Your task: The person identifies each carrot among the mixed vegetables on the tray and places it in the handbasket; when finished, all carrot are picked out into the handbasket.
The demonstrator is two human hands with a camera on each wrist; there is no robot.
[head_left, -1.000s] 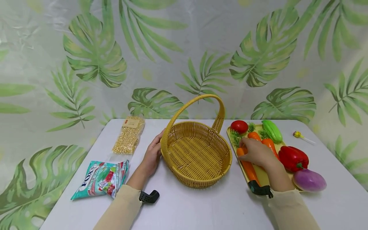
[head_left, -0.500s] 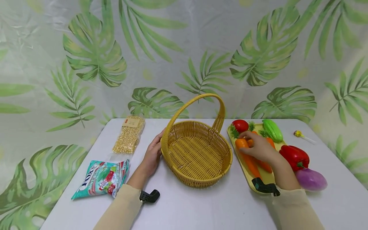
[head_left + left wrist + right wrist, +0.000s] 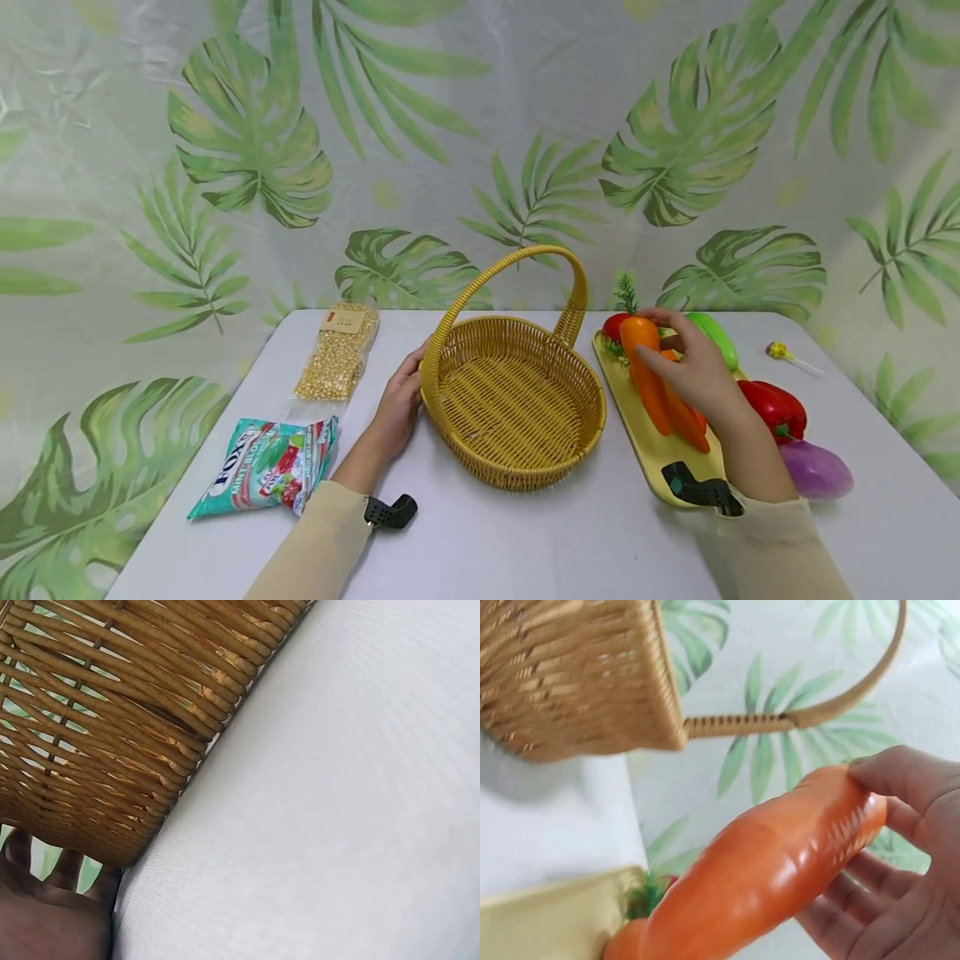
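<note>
An orange carrot [image 3: 643, 367] with a feathery green top is pinched between the thumb and fingers of my right hand [image 3: 697, 367], raised above the yellow tray [image 3: 648, 462]. The right wrist view shows the carrot [image 3: 757, 870] close up, thumb on one side and fingers on the other. At least one more carrot [image 3: 686, 421] lies on the tray, partly hidden. My left hand [image 3: 396, 412] rests against the left outer side of the wicker basket [image 3: 517, 408]. In the left wrist view its fingers [image 3: 66, 868] reach along the basket wall [image 3: 112, 712].
A tomato [image 3: 615, 327], green vegetable [image 3: 716, 337], red pepper [image 3: 772, 411] and eggplant [image 3: 816, 469] lie on or around the tray. A lollipop [image 3: 777, 350] is farther right. On the left lie a corn kernel bag [image 3: 337, 354] and a teal candy bag [image 3: 266, 467]. The basket's handle [image 3: 517, 254] arches high.
My right hand has taken hold of the carrot and raised it off the tray, its green top now upright. My left hand and the basket have stayed put.
</note>
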